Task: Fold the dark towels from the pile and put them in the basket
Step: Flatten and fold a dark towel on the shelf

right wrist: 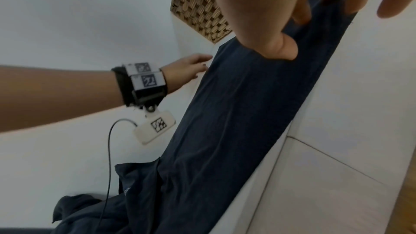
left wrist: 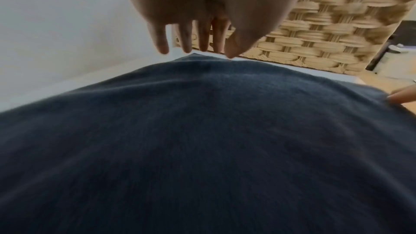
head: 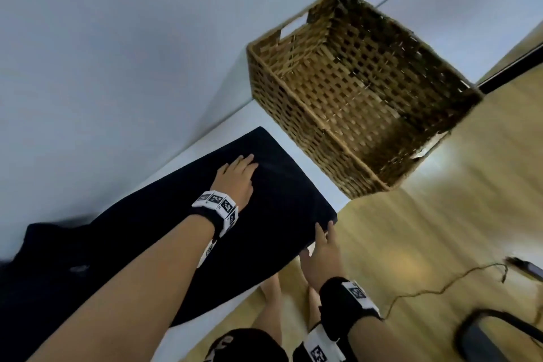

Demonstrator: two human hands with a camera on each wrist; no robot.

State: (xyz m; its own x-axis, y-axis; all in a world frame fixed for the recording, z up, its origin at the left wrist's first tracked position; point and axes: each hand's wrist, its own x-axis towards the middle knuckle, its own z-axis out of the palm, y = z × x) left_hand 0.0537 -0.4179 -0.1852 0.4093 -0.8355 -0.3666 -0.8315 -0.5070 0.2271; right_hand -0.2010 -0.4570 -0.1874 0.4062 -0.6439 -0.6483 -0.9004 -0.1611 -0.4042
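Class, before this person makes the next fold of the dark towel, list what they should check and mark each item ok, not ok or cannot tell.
1. Towel lies flat on the white surface: ok.
2. Left hand rests flat on the towel, fingers straight: ok.
3. Right hand has a grip on the near edge: ok, fingers and thumb pinch the cloth in the right wrist view.
4. Basket is empty and upright, beside the towel: ok.
5. Remaining pile is kept apart from this towel: cannot tell, dark cloth merges.
6. Edges line up evenly: cannot tell.
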